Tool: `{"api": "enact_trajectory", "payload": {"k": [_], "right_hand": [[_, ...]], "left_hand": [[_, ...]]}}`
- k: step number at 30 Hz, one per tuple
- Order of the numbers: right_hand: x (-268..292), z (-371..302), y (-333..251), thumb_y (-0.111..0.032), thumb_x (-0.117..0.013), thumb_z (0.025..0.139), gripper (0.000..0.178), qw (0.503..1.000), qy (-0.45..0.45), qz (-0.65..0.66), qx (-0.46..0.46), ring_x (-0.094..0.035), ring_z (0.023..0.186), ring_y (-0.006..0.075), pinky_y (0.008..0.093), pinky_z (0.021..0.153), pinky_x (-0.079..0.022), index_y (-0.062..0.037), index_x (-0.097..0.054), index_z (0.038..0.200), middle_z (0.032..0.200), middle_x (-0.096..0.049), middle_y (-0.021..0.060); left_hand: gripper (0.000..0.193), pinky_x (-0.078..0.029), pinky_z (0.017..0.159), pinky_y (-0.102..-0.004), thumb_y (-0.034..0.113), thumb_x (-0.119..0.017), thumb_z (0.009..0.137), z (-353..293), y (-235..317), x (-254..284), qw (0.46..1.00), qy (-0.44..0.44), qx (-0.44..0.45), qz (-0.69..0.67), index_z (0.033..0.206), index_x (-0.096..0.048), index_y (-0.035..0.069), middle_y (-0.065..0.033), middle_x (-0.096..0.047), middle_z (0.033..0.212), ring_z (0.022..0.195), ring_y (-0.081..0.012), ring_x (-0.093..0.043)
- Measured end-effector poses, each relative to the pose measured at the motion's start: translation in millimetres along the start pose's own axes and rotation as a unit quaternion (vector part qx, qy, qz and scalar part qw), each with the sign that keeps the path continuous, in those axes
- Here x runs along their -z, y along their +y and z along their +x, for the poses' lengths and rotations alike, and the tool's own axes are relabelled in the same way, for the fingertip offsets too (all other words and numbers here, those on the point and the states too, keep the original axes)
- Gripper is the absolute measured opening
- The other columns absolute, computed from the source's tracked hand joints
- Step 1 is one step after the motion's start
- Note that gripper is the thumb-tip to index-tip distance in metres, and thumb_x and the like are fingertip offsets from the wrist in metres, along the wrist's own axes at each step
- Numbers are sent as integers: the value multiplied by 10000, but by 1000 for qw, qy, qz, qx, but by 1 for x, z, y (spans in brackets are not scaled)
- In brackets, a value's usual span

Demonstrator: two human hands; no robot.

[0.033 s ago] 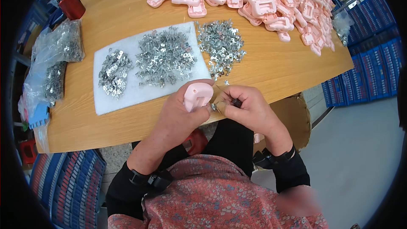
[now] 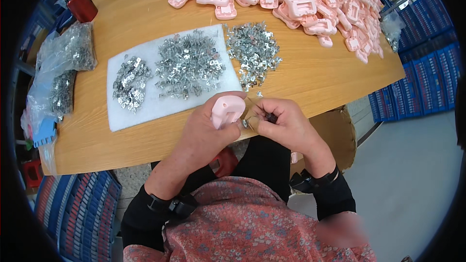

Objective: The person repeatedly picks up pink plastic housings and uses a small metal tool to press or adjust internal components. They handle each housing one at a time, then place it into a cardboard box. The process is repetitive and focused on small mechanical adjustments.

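Note:
My left hand (image 2: 204,123) is closed around a pink plastic housing (image 2: 228,109), held tilted just above the table's near edge. The housing has a rectangular opening facing my right hand. Close beside it, my right hand (image 2: 284,121) is pinched, with a small shiny metal clip (image 2: 245,123) at the fingertips. A dark, thin-ended tool (image 2: 272,117) lies within the right fingers; its exact kind is hard to make out. Beyond the hands, heaps of small metal clips (image 2: 189,65) lie on a white foam sheet (image 2: 150,116). Another clip pile (image 2: 253,53) rests directly on the wood.
A large heap of pink housings (image 2: 301,5) covers the far right of the wooden table (image 2: 320,77). Plastic bags of metal parts (image 2: 80,48) and a red bottle (image 2: 80,2) stand at left. Blue crates (image 2: 422,82) are stacked at right; a cardboard box (image 2: 335,138) sits below the edge.
The pink housing in my left hand has shifted very slightly to the right. Otherwise both hands keep their place.

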State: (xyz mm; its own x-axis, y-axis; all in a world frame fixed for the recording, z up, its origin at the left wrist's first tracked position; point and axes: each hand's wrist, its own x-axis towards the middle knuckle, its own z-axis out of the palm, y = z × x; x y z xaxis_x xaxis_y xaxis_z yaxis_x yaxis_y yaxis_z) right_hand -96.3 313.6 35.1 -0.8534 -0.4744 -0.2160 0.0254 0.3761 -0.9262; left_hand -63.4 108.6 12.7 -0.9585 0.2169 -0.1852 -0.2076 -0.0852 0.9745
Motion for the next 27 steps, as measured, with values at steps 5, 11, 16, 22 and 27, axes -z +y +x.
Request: {"api": "enact_trajectory", "payload": {"k": [5,11,16,22,27], "right_hand": [[0,0,7,-98,-626,868,129,999,-22,47,16,-419,710,48,233,627,-394,23,-597,904,724,-470,-34],[-4,1,5,-87,-610,884,104,989,-36,141,-41,-432,727,32,219,641,-393,-1,-623,942,781,-491,-67],[-17,-6,23,-96,-613,902,117,990,28,140,6,-449,743,11,199,657,-393,-13,-635,981,813,-523,-75],[-27,-4,11,-92,-613,906,116,979,80,188,21,-491,757,20,216,665,-422,-4,-630,980,841,-565,-59],[-27,5,-7,-73,-628,872,132,987,100,15,125,-563,722,98,264,647,-463,-5,-622,986,835,-604,23]], "left_hand": [[460,-492,833,-278,59,-635,794,2,6,2,998,-32,10,61,1251,-589,44,-39,-653,1005,922,-89,-584],[464,-500,813,-279,43,-649,805,2,2,2,999,-33,23,-11,1265,-586,36,-35,-637,1045,909,-109,-592],[528,-516,774,-271,8,-664,804,2,1,1,987,0,80,-143,1318,-545,30,-27,-591,997,840,-117,-596],[459,-568,764,-338,180,-541,966,-2,0,4,958,-16,99,-267,1395,-455,41,-59,-607,946,813,-161,-637],[561,-602,759,-420,452,-223,1067,-2,-5,12,913,-64,140,-378,1419,-418,61,-101,-635,933,811,-208,-667]]}}
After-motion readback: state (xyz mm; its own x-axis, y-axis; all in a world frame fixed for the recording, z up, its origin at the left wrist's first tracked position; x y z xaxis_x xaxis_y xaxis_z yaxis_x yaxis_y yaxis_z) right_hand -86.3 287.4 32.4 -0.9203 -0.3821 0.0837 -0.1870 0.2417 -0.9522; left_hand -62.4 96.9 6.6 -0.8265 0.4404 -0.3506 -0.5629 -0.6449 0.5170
